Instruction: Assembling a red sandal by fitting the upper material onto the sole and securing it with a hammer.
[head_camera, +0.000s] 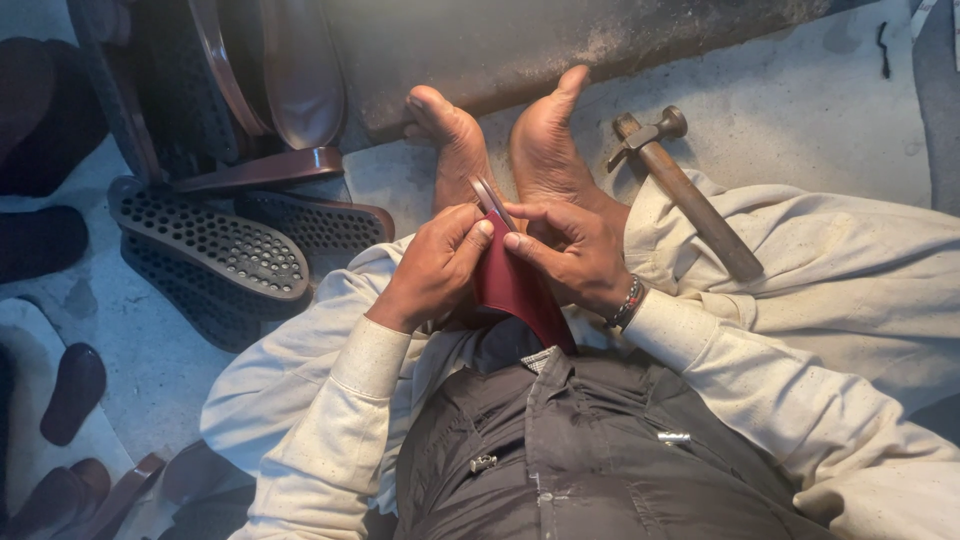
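I sit on the floor with both bare feet (505, 140) stretched out in front. Both my hands hold a dark red shoe sole piece (512, 285) upright over my lap. My left hand (436, 265) grips its left side, thumb pressed near the top edge. My right hand (573, 250), with a beaded bracelet on the wrist, pinches the same edge from the right. The thumbs nearly meet at the piece's thin upper rim (490, 197). The lower end of the piece rests against my dark vest.
A wooden-handled hammer (684, 190) lies on my right trouser leg. Several studded black rubber soles (215, 240) lie stacked at the left, with brown soles (265, 90) behind them. More brown sole pieces (75, 395) sit at the lower left. A worn dark block (560, 40) runs across the top.
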